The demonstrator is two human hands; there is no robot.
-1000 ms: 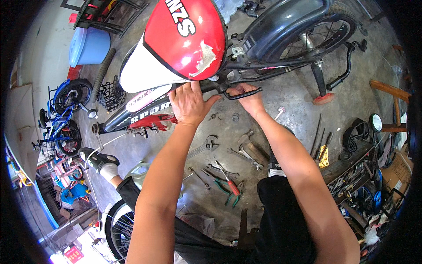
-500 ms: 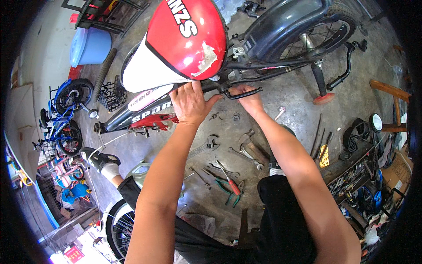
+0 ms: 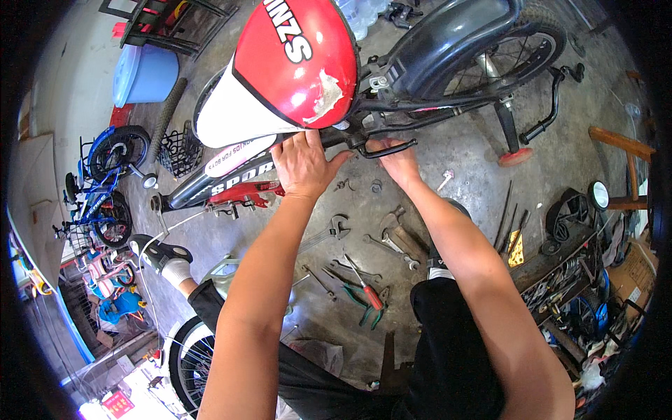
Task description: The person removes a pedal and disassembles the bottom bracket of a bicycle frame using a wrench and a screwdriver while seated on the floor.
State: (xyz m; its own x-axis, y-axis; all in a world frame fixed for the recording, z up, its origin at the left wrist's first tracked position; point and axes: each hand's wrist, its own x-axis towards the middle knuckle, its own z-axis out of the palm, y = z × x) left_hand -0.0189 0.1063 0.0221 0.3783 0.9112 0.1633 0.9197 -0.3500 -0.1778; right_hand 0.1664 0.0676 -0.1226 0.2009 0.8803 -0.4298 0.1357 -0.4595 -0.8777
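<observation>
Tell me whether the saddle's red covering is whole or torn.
Torn: a ragged pale patch breaks the glossy red covering of the saddle.

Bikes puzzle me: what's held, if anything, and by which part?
Holding can't be confirmed: left hand lies on the frame below the saddle, right hand at the crank arm.

Both arms (image 3: 259, 294) are bare up past the elbow, and the hands (image 3: 304, 168) are bare too. Loose black trousers (image 3: 455, 343) cover the legs; below the left hem a short white sock (image 3: 177, 271) shows above a dark shoe (image 3: 159, 252) with light patches and a pale edge
</observation>
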